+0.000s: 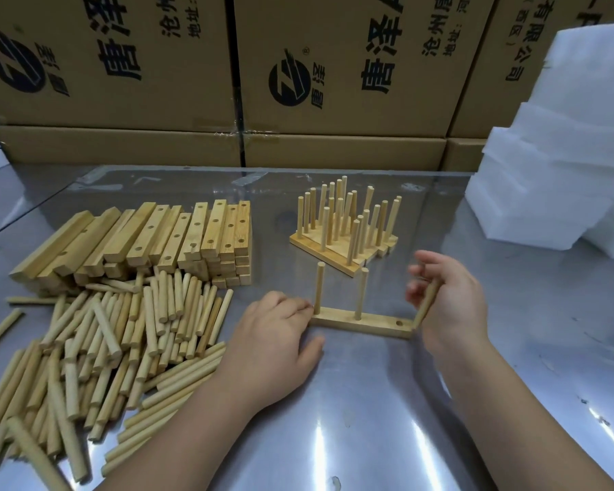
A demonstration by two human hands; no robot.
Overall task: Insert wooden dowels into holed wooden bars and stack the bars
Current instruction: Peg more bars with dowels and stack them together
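A holed wooden bar lies flat on the metal table in front of me. Two dowels stand upright in its left and middle holes; the right hole is open. My left hand rests on the table with its fingers against the bar's left end. My right hand pinches a third dowel, tilted, with its lower tip at the bar's right end beside the hole. Behind the bar sits a group of finished bars with many dowels standing up.
A heap of loose dowels covers the table's left side. Behind it is a stack of holed bars. Cardboard boxes wall off the back. White foam blocks are piled at the right.
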